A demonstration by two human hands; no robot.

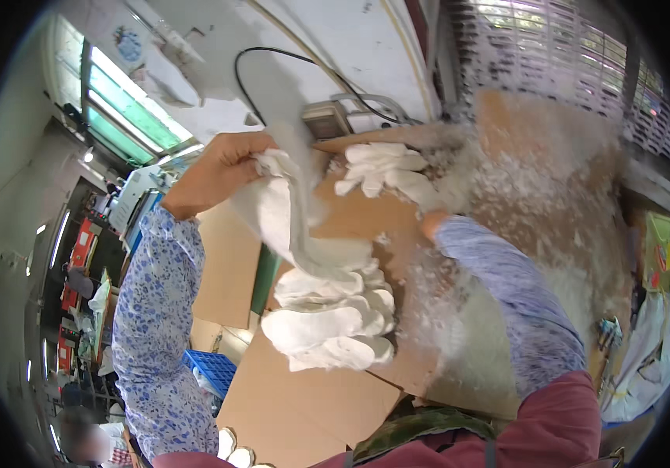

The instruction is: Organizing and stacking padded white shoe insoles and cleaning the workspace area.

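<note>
My left hand is closed in a pinch on the upper end of a white sock. The sock hangs down, partly smeared by motion, and its lower end rests on a stack of white socks with rounded ends. At the far side lies a smaller heap of white socks. Close to this heap's right end is my right hand, of which only a small part shows. Its fingers are hidden and blurred, so I cannot tell whether it grips one of the socks.
Brown cardboard lies under the stack. Whitish fluff is strewn over the surface at the right. Beyond the small heap stands a boxy device with a black cable. A blue plastic basket sits low at the left.
</note>
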